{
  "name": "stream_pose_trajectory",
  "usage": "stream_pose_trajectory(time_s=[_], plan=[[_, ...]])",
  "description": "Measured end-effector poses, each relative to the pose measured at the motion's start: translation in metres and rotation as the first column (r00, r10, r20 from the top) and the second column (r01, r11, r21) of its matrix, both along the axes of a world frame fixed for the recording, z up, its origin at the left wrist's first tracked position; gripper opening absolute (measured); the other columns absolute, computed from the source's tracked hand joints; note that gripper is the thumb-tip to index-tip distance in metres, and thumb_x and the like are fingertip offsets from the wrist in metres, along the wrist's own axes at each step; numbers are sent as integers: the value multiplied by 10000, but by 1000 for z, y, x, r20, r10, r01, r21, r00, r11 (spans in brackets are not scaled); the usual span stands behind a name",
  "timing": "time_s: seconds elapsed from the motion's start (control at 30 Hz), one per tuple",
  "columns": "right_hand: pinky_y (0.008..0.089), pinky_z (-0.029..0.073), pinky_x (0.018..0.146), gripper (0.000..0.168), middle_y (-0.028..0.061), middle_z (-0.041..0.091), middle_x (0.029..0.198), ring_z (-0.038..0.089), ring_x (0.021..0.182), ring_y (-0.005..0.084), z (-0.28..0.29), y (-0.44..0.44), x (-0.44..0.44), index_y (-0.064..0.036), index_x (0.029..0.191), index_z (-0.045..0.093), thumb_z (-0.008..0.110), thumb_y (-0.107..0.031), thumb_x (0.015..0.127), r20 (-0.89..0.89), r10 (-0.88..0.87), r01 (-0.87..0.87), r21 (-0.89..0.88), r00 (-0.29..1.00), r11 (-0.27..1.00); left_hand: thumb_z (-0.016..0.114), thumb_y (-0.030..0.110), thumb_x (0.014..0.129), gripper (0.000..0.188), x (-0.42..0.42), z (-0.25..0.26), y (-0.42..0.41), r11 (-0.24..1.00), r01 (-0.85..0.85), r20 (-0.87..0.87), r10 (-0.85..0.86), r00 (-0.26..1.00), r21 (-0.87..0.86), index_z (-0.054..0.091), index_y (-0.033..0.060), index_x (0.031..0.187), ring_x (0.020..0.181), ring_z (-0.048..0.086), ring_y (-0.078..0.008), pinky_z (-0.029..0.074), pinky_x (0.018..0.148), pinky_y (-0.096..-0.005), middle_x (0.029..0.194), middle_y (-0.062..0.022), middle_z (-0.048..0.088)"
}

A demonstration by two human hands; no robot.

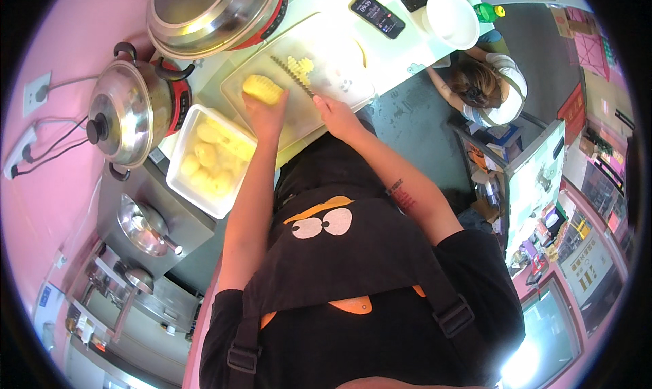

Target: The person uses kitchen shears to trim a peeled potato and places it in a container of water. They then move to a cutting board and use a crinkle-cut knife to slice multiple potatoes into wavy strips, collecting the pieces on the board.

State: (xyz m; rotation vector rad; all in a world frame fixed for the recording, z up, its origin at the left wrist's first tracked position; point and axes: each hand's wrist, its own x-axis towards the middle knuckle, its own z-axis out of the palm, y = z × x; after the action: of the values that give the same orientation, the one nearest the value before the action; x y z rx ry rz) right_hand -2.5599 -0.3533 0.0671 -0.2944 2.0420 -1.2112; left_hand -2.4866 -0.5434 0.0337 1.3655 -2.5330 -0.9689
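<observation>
A peeled yellow potato [262,88] is held in my left hand [266,115] above the near left part of a pale cutting board [305,115]. Ridges mark the cut side of the potato. My right hand [337,115] grips a crinkle-cut knife [293,76], its wavy blade pointing up and to the left, apart from the potato. Beside the blade, a small pile of cut potato pieces [300,68] lies on the board. Left of the board stands a white plastic tub [176,179] with several peeled potatoes [206,154] in it.
Two lidded electric pots [125,114] [214,17] stand along the left wall. A phone [378,15] and a white bowl [452,19] are on the table, with a green bottle [486,13] at its far end. Another person [489,86] sits beyond the table's right side.
</observation>
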Motion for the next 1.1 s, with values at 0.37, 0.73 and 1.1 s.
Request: stream_pose_trajectory(time_s=[0.37, 0.73, 1.1], plan=[[400, 488, 935, 454, 265, 669, 1123, 647, 1068, 401, 21, -13, -5, -105, 1398, 559, 445, -376, 1052, 1, 86, -86, 43, 996, 995, 794, 216, 727, 986, 1, 19, -16, 921, 318, 87, -306, 948, -224, 247, -13, 1515, 1093, 574, -478, 509, 927, -485, 1323, -322, 444], [402, 482, 958, 448, 256, 657, 1196, 638, 1116, 395, 39, -3, 4, -93, 1417, 538, 458, -342, 1054, -61, 239, -245, -125, 969, 961, 755, 413, 800, 726, 12, 54, -35, 886, 458, 130, -446, 885, -74, 522, -10, 1342, 989, 663, -433, 542, 855, -472, 1146, -292, 645], [420, 505, 906, 438, 237, 672, 1147, 645, 1041, 411, 60, -11, 12, -98, 1401, 550, 467, -339, 1045, -136, 252, -271, -147, 958, 951, 811, 248, 794, 618, 23, 56, -24, 853, 481, 80, -475, 876, -203, 508, -49, 1243, 1034, 611, -450, 533, 833, -484, 1169, -267, 567]])
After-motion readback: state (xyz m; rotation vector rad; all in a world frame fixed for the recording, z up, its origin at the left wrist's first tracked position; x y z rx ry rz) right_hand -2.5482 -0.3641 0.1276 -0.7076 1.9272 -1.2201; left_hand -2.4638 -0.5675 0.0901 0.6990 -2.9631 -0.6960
